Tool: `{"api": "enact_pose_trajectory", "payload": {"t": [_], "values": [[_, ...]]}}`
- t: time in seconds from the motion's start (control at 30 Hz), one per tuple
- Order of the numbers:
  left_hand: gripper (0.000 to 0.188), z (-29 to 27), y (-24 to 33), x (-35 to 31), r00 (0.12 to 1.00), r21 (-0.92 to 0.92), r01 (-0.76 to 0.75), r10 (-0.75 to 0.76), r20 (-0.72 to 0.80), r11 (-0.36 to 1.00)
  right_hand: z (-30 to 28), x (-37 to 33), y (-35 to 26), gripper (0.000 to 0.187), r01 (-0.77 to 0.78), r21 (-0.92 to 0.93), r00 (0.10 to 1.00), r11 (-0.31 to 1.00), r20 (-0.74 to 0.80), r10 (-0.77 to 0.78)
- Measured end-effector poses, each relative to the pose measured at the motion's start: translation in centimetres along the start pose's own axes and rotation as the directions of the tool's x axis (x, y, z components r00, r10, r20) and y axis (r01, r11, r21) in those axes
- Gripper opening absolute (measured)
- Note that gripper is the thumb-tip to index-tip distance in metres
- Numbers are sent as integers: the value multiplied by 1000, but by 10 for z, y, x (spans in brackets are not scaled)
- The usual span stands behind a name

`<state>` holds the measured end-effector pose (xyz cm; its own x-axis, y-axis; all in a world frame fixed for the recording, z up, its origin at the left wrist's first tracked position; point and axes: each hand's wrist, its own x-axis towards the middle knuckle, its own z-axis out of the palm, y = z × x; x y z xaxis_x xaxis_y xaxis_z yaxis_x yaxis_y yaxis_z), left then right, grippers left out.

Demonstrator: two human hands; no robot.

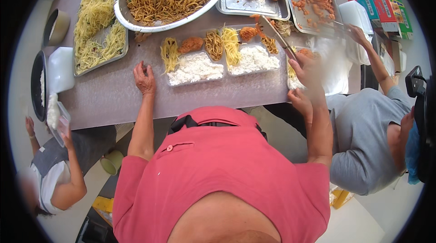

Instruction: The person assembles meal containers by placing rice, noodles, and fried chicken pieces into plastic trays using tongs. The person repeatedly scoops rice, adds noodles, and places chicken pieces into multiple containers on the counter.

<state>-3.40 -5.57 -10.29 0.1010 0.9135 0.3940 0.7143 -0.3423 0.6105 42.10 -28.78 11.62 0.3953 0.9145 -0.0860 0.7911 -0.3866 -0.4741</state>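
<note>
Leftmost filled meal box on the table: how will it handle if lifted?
The box may flex, since its clear plastic walls look thin. It's probably front-heavy: rice fills the wide front compartment. The yellow strands heaped at its left edge could spill if tipped.

At two o'clock, near the edge of the view, printed lettering stands on a cluster of cardboard cartons: pale characters on a red carton (382, 7), more on the teal carton (367, 5) at its nine o'clock side, and small print on the green carton (402, 19) toward four o'clock, too small to make out.
</note>
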Motion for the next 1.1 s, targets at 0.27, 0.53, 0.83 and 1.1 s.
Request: {"api": "enact_pose_trajectory", "payload": {"t": [0.27, 0.53, 0.83, 1.1], "values": [[32, -5, 8, 2, 1000, 18, 13, -13, -1, 1000, -13, 12, 9, 21, 358, -426, 931, 831, 230, -282], [31, -5, 5, 1, 1000, 35, -8, 9, -29, 999, -2, -3, 19, 23, 338, -437, 939, 834, 211, -270], [31, -1, 2, 1, 999, 58, -15, 18, -36, 998, 13, 23, 1, 21, 272, -393, 959, 879, 184, -214], [31, -2, 3, 2, 999, 85, -19, 21, -26, 996, 2, 26, 0, 20, 219, -357, 973, 908, 153, -174]]}}
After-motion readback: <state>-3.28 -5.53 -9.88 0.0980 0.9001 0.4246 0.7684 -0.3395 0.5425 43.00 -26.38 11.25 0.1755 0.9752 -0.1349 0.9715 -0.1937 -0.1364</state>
